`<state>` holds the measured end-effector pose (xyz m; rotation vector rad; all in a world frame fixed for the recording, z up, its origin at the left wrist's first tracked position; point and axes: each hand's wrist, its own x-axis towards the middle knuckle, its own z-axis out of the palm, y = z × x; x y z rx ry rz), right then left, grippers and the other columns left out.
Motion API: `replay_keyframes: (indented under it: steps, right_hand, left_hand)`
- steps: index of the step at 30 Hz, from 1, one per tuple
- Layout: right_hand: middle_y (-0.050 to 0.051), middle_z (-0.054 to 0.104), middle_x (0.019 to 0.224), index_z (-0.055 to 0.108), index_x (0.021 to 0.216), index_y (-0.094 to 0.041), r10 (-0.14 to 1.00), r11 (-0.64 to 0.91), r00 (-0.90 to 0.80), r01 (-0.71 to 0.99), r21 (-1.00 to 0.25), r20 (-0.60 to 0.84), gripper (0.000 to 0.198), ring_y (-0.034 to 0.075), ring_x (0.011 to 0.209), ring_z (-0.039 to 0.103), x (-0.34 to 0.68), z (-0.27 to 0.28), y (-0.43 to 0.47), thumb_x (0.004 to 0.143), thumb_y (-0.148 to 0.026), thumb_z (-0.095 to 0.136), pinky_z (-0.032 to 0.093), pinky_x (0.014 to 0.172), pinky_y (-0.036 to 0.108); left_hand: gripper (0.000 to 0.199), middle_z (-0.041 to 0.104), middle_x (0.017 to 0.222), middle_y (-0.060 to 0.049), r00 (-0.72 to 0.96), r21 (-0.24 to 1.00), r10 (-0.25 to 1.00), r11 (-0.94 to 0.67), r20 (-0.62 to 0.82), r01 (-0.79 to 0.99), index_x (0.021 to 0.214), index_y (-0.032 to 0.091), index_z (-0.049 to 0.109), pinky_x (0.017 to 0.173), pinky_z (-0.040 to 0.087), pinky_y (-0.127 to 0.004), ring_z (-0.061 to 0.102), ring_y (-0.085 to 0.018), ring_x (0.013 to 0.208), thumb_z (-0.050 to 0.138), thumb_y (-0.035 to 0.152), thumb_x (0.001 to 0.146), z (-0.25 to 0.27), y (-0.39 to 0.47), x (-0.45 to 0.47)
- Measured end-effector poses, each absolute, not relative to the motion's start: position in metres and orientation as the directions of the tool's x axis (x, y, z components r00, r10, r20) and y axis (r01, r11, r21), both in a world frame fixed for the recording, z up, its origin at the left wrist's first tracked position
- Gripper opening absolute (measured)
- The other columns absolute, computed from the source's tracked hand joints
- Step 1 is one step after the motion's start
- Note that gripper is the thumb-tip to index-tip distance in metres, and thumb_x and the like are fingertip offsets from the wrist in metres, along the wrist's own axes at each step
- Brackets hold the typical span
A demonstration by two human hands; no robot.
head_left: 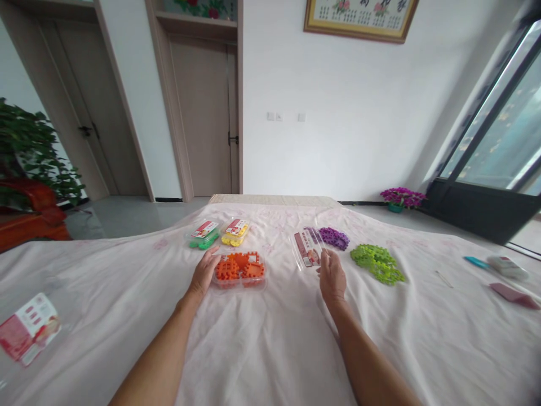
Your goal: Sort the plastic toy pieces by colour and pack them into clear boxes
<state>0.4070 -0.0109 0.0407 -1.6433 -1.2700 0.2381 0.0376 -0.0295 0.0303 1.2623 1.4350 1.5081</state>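
Observation:
My right hand (pixel 333 275) pinches the near right corner of a clear plastic lid (pixel 307 248) with a red-and-white label, tilted up over the bed. My left hand (pixel 205 272) grips the left side of a clear plastic box (pixel 249 285), which has no lid on. Orange notched plastic pieces (pixel 228 269) fill this box. Behind it stand two lidded boxes, one with green pieces (pixel 204 241) and one with yellow pieces (pixel 235 234). A purple pile of pieces (pixel 335 238) lies partly behind the lid. Lime-green pieces (pixel 377 263) lie loose right of my right hand.
A pale sheet (pixel 270 349) with folds covers the bed. Another labelled clear lid or box (pixel 31 330) lies at the far left. On the right are a blue object (pixel 477 262), a wrapped white pack (pixel 507 267), a pink cloth-like piece (pixel 514 295) and a thin stick (pixel 444 278).

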Motion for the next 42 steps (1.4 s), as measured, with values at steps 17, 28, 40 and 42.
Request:
replay_keyframes:
  steps: [17,28,40,42]
  right_hand:
    - [-0.006,0.049,0.055,0.061,0.096,-0.019,0.886,0.148,0.451,-0.051,-0.988,0.11,0.047,0.008,0.042,0.042,0.41,0.036,-0.008,0.077,-0.061,0.059,0.03,0.038,0.019]
    - [-0.006,0.046,0.049,0.066,0.092,-0.018,0.996,0.07,0.052,0.016,-0.997,0.071,0.045,0.009,0.041,0.037,0.347,0.037,-0.013,0.076,-0.059,0.059,0.025,0.04,0.021]
    - [0.004,0.067,0.073,0.07,0.075,-0.016,0.986,0.166,-0.043,0.343,-0.924,0.162,0.025,0.016,0.07,0.057,0.317,0.056,0.005,0.075,-0.038,0.058,0.041,0.061,0.025]
    - [0.003,0.067,0.07,0.07,0.074,-0.016,0.983,0.181,-0.052,0.374,-0.91,0.175,0.024,0.016,0.069,0.057,0.312,0.054,0.01,0.074,-0.036,0.057,0.04,0.062,0.024]
  left_hand:
    - [0.053,0.073,0.103,-0.008,-0.331,0.993,0.937,-0.115,0.11,0.006,0.122,0.018,0.056,0.087,0.052,-0.037,0.068,-0.023,0.096,0.064,0.046,0.078,0.027,-0.032,0.059]
    - [0.057,0.07,0.114,-0.012,-0.158,0.978,0.965,-0.202,0.207,0.048,0.121,0.014,0.062,0.102,0.045,-0.041,0.062,-0.026,0.113,0.048,0.058,0.087,0.032,-0.036,0.077]
    - [0.041,0.075,0.087,-0.006,-0.179,0.939,0.964,-0.134,0.198,0.316,0.089,0.021,0.074,0.087,0.048,-0.034,0.065,-0.028,0.097,0.052,0.055,0.082,0.047,-0.045,0.07]
    - [0.041,0.073,0.074,-0.004,-0.123,0.95,0.983,-0.092,0.133,0.298,0.083,0.02,0.073,0.076,0.049,-0.032,0.066,-0.028,0.088,0.054,0.056,0.08,0.055,-0.048,0.068]
